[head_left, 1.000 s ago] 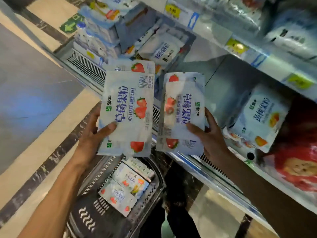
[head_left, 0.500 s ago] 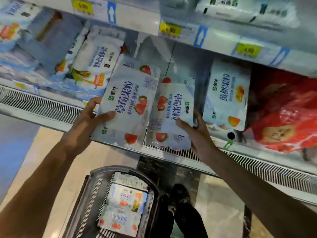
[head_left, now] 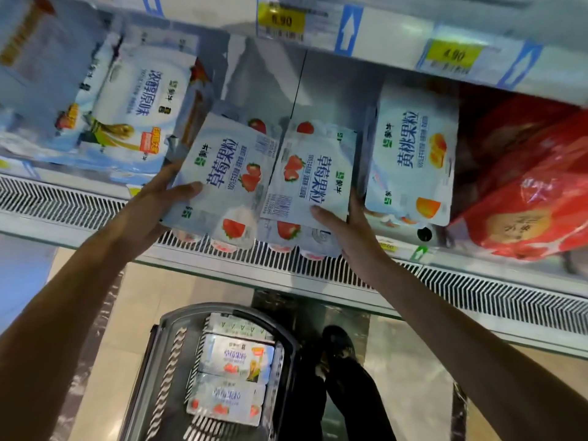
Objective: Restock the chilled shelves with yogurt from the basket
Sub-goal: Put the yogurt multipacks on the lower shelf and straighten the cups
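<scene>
White strawberry-printed yogurt packs, red bag; yellow price tags

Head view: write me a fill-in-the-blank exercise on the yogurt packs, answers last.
1. The left hand and the right hand each hold a ____ yogurt pack.
2. The peach yogurt pack stands to the ____ of both held packs.
3. The basket on the floor still holds ____ packs.
4. The bag beside the peach pack is ____.

Answers: strawberry; right; yogurt; red

Chilled cabinet aisle, dim light

Steel back wall behind the shelf; slotted vent grille along its front edge; yellow price tags on the rail above; beige tiled floor below, glossy.
</scene>
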